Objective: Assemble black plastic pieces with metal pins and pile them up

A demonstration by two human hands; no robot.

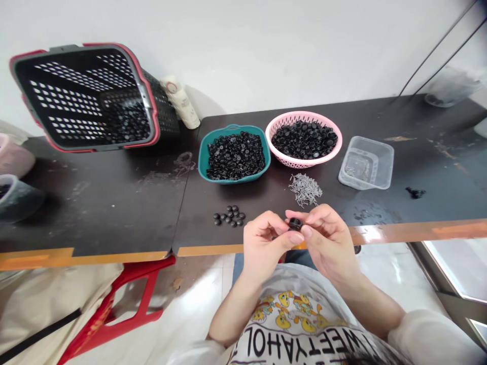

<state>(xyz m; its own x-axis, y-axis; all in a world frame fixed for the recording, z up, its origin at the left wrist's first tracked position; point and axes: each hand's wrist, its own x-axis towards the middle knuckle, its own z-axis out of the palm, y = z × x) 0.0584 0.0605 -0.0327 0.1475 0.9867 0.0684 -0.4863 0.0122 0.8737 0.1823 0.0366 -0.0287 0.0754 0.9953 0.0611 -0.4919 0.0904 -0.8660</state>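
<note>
Basically, small-part handwork at the counter [133, 213]. The left hand [262, 241] and right hand [333, 246] meet near the front edge, fingertips clamped from both sides on one black part [295, 223]. Both grips are together on it, thumbs nearest the wearer; the piece is held up between the hands, just short of the metal pins [305, 190] heaped loose on the surface. A dark bit shows behind the left fingers; cannot tell whether it's a second piece held there.

Step in hand, as judged: a two-handed fit or adjustment of that single part, fingers covering too much to say how far along. Next move seems to call for a steady hold in one grip while the other presses or turns, with the part kept lined up.

Supplies around: teal tray [203, 158] full of black pieces, left of and close against the pink basket [297, 162], also full. Clear container [382, 170] to the right, a few pins inside. Left of the hands, a loose group of round black pieces [230, 214] on the counter. Far left, a dark crate [155, 119] tipped toward the wearer, more black pieces within.
</note>
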